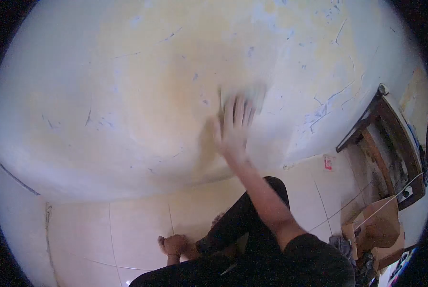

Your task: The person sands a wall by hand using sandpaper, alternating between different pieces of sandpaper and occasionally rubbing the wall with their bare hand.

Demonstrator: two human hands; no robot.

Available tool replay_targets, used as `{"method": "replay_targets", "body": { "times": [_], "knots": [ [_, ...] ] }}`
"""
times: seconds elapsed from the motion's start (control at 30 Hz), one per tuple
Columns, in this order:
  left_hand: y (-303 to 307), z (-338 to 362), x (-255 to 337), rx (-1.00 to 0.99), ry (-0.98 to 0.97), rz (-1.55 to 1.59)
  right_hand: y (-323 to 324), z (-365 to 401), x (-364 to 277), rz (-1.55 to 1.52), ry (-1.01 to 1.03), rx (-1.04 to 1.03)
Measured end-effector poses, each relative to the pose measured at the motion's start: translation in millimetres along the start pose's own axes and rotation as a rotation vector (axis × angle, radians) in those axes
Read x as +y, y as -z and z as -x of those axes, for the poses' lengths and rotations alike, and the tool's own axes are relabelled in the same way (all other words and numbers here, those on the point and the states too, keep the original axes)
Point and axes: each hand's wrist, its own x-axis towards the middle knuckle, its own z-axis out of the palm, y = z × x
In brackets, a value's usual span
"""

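Against the wall (142, 91), my right hand (235, 115) presses a thin, pale greenish sheet (257, 93) flat under its fingers. Motion blurs both the sheet and the fingertips, and the palm covers the sheet's lower part. The wall there is yellowish, with patchy paint and several scratches and chips. Low down, my left hand (172, 245) is curled at my bare foot (191, 250), beside the dark trouser cuff. A thin band circles that wrist.
Pale floor tiles (80, 229) meet the wall's foot. To the right, a dark wooden frame (376, 115) leans by the wall, with an open cardboard box (379, 225) below it. A thin white cable (391, 198) crosses the box. A small red-and-white packet (328, 162) lies near the wall.
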Motion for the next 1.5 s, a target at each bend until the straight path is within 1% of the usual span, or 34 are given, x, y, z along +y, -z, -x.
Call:
{"method": "replay_targets", "body": {
  "times": [0.03, 0.07, 0.13, 0.17, 0.2, 0.27, 0.3, 0.33, 0.37, 0.4, 0.43, 0.5, 0.53, 0.57, 0.6, 0.63, 0.67, 0.73, 0.77, 0.83, 0.87, 0.9, 0.97, 1.07, 1.1, 1.13, 1.2, 1.23, 1.3, 1.33, 1.4, 1.47, 1.5],
  "knots": [
    [15.4, 9.0, 6.0, 0.019, -0.023, -0.007, -21.3, 42.8, 10.8, 0.007, -0.029, -0.086],
    [26.9, 11.4, 8.5, 0.037, -0.046, -0.019, -21.6, 59.5, 9.9, -0.033, -0.043, -0.101],
    [25.2, 2.4, 1.4, 0.079, -0.133, -0.088, -12.5, 70.2, 0.0, -0.117, -0.089, -0.139],
    [20.4, 9.0, 1.3, 0.081, -0.181, -0.118, -15.2, 61.2, 7.2, -0.129, -0.092, -0.072],
    [20.8, 20.6, 4.1, 0.052, -0.145, -0.093, 2.0, 22.0, 2.3, -0.14, -0.101, -0.015],
    [39.3, 12.3, 11.8, 0.027, -0.073, -0.061, 31.2, -44.6, -4.0, -0.127, -0.124, 0.1],
    [58.2, 12.3, 17.7, -0.054, -0.185, -0.097, 45.2, -70.4, -1.9, -0.146, -0.095, 0.164],
    [59.0, 13.1, 17.6, -0.117, -0.132, -0.101, 52.8, -84.4, 2.9, -0.161, -0.061, 0.239],
    [62.3, 10.0, 19.2, -0.172, -0.077, -0.103, 51.9, -82.0, 6.8, -0.163, -0.071, 0.235],
    [65.2, 7.5, 21.1, -0.223, -0.02, -0.102, 50.6, -78.2, 9.9, -0.165, -0.079, 0.231],
    [66.8, 9.3, 22.9, -0.223, -0.107, -0.138, 48.8, -73.0, 11.1, -0.167, -0.08, 0.224],
    [69.0, 6.9, 22.0, -0.253, -0.062, -0.133, 5.5, -12.1, 15.7, -0.158, -0.059, 0.15],
    [66.7, 7.4, 21.0, -0.269, -0.037, -0.129, -7.9, 25.8, 15.6, -0.177, -0.02, 0.022],
    [40.7, 6.6, 7.1, -0.206, -0.037, -0.107, -14.1, 50.8, 15.5, -0.198, 0.011, -0.105],
    [-3.5, 4.6, -18.1, -0.147, -0.038, -0.089, -11.6, 45.4, 21.5, -0.177, -0.003, -0.064],
    [-27.1, 8.0, -32.3, -0.091, -0.038, -0.064, -3.5, 29.4, 31.2, -0.155, -0.013, -0.031],
    [-18.2, 12.9, -26.2, -0.141, -0.012, -0.075, 6.0, 14.3, 41.5, -0.135, -0.019, -0.008],
    [12.5, 5.2, -6.0, -0.22, 0.04, -0.095, 27.3, -23.1, 60.6, -0.124, -0.237, 0.26],
    [13.0, 5.3, -5.1, -0.22, 0.034, -0.12, 29.2, -23.7, 62.7, -0.146, -0.272, 0.283],
    [22.3, 1.7, -0.6, -0.287, 0.037, -0.144, 34.7, -29.3, 65.2, -0.18, -0.337, 0.345],
    [27.3, -0.5, 1.7, -0.32, 0.035, -0.157, 21.6, -14.2, 52.8, -0.182, -0.308, 0.213],
    [31.0, -1.4, 4.2, -0.301, 0.006, -0.161, 1.6, 13.8, 36.8, -0.185, -0.278, 0.08],
    [37.6, 2.7, 4.8, -0.273, -0.047, -0.175, -14.8, 62.6, 21.8, -0.332, -0.072, -0.206],
    [39.0, 3.2, -1.5, -0.207, -0.11, -0.19, 10.8, 31.5, 59.3, -0.075, -0.102, -0.034],
    [36.7, 5.2, 0.3, -0.185, -0.127, -0.181, 19.8, 16.9, 82.4, -0.08, -0.218, 0.161],
    [36.1, 5.0, 1.0, -0.218, -0.09, -0.19, 26.1, 4.3, 103.7, -0.082, -0.328, 0.359],
    [40.4, 1.4, 7.3, -0.283, -0.024, -0.207, 31.6, -5.0, 128.8, -0.192, -0.496, 0.512],
    [39.9, -0.8, 9.4, -0.304, -0.031, -0.212, 34.2, -7.8, 138.3, -0.245, -0.581, 0.59],
    [30.8, -5.7, 1.3, -0.341, -0.048, -0.234, 12.5, 22.2, 99.4, -0.083, -0.472, 0.398],
    [31.6, -6.1, 0.0, -0.349, -0.072, -0.252, -3.5, 45.2, 69.6, -0.137, -0.377, 0.235],
    [32.4, -8.3, -4.2, -0.364, -0.124, -0.286, -14.2, 61.0, 57.8, -0.171, -0.197, 0.043],
    [28.4, -6.8, -10.0, -0.372, -0.009, -0.295, -27.8, 63.4, 71.0, -0.135, -0.029, -0.011],
    [23.6, -4.5, -9.8, -0.375, 0.053, -0.286, -14.2, 52.7, 88.6, -0.076, -0.15, 0.084]
  ]
}}
